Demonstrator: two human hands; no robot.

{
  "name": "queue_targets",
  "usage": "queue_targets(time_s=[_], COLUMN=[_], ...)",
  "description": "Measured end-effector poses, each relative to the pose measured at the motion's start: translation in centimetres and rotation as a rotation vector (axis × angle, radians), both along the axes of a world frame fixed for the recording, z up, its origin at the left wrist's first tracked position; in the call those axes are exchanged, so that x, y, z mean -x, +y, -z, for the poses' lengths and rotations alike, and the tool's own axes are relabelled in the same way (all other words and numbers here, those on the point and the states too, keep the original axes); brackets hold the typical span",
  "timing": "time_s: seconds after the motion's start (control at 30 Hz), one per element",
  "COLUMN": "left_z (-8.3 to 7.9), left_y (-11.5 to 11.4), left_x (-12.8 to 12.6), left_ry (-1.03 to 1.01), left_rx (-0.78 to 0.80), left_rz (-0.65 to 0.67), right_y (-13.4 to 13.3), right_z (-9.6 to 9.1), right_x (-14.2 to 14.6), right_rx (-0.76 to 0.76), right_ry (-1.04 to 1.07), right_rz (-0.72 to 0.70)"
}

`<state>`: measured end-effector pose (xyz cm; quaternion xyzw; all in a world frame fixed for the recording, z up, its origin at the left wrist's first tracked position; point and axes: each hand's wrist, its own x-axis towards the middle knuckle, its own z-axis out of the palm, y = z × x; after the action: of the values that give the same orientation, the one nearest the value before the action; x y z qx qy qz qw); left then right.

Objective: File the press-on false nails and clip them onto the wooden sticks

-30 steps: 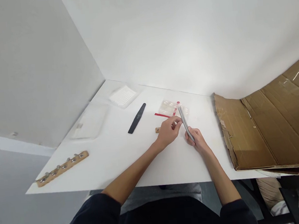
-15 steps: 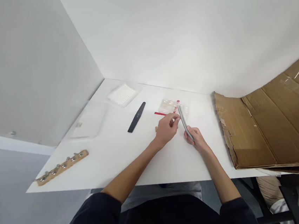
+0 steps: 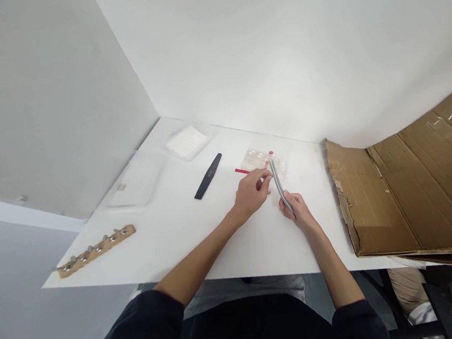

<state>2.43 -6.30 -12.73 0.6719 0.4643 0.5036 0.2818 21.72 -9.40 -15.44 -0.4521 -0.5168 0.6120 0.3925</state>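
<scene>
Head view: right hand (image 3: 299, 211) holds grey file (image 3: 278, 183); left hand (image 3: 252, 191) beside.

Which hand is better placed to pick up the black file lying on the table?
Probably the left. The left hand sits nearer the black file, which lies on its side, while the right hand is closed around the grey file. Whether the left hand pinches something small is unclear.
</scene>
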Motion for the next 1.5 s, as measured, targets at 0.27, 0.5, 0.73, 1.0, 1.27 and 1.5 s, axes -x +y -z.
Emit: queue_targets(time_s=[0.27, 0.5, 0.73, 1.0, 1.27, 1.5], left_z=[0.2, 0.3, 0.6, 1.2, 0.7, 0.4], left_y=[-0.2, 0.0, -0.3, 0.1, 0.1, 0.4], left_x=[-0.3, -0.2, -0.6, -0.6, -0.6, -0.6], left_ry=[0.04, 0.015, 0.037, 0.002, -0.164, -0.394], left_rx=[-0.023, -0.048, -0.091, -0.097, 0.067, 0.286], left_rz=[0.05, 0.029, 0.011, 0.006, 0.044, 0.139], right_y=[0.0, 0.0, 0.1, 0.4, 0.1, 0.2], right_z=[-0.1, 0.1, 0.2, 0.4, -0.6, -0.1], right_x=[0.0, -0.2, -0.1, 0.4, 0.4, 0.7], right_rx=[0.016, -0.005, 0.02, 0.054, 0.066, 0.056], right_ry=[0.017, 0.033, 0.056, 0.056, 0.196, 0.075], right_rz=[0.022, 0.005, 0.041, 0.118, 0.176, 0.181])
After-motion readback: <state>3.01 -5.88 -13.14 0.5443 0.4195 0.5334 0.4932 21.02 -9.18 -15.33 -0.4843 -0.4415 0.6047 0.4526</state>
